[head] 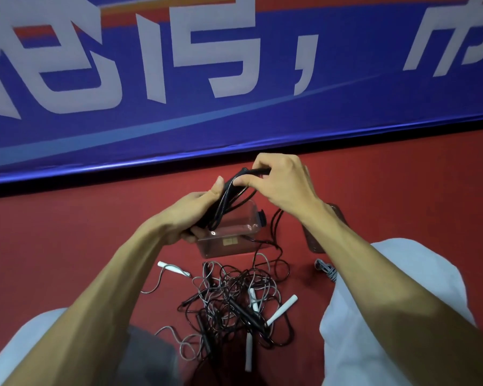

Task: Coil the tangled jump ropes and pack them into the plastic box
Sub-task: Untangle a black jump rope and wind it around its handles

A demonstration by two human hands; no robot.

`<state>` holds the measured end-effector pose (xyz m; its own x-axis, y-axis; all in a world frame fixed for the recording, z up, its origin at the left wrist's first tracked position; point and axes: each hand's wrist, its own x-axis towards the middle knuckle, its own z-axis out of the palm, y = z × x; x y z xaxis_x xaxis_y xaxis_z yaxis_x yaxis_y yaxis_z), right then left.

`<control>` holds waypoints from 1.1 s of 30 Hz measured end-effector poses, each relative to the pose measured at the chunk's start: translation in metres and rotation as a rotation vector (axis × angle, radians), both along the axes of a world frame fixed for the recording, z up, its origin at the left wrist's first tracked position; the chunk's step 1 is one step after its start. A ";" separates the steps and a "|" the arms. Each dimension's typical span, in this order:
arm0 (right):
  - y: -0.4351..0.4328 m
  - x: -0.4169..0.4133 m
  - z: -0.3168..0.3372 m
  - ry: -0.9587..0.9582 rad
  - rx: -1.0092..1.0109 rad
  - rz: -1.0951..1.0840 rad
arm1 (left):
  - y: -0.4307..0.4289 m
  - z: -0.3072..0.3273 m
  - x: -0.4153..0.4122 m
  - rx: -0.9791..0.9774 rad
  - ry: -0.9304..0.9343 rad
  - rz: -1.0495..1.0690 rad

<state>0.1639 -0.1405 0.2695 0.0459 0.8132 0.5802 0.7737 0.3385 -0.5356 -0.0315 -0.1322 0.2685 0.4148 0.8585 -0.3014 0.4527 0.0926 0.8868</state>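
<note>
both hands up over the clear box [229, 235], left hand [195, 213] gripping the black rope [226, 199] bundle, right hand [276, 182] pinching a loop, rest tangled [234, 302] on the red floor

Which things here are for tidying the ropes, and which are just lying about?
For the job: black rope, held by left hand and right hand; tangled ropes; plastic box.
Not for the job: blue banner; brown thing beside the box.

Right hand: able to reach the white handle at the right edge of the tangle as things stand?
Probably not yet: the right hand pinches the black rope that the left hand also grips. Once freed, the white handle lies mostly uncovered on the floor.
</note>
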 end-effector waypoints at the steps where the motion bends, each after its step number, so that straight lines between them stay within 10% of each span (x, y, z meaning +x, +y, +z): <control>1: 0.001 0.000 0.001 0.019 -0.016 -0.036 | -0.002 0.001 0.003 0.033 0.030 -0.011; 12: 0.007 0.001 0.001 0.162 -0.360 0.155 | -0.020 -0.001 0.019 0.245 0.330 -0.290; 16: 0.003 0.007 0.003 0.495 -0.654 0.471 | -0.021 0.002 0.019 0.189 0.214 -0.264; 22: 0.005 0.008 0.009 1.361 -0.742 0.328 | -0.019 0.011 0.014 0.097 -0.107 -0.167; 33: 0.005 -0.010 -0.006 0.725 -0.791 0.412 | 0.001 0.002 0.009 0.059 -0.214 0.247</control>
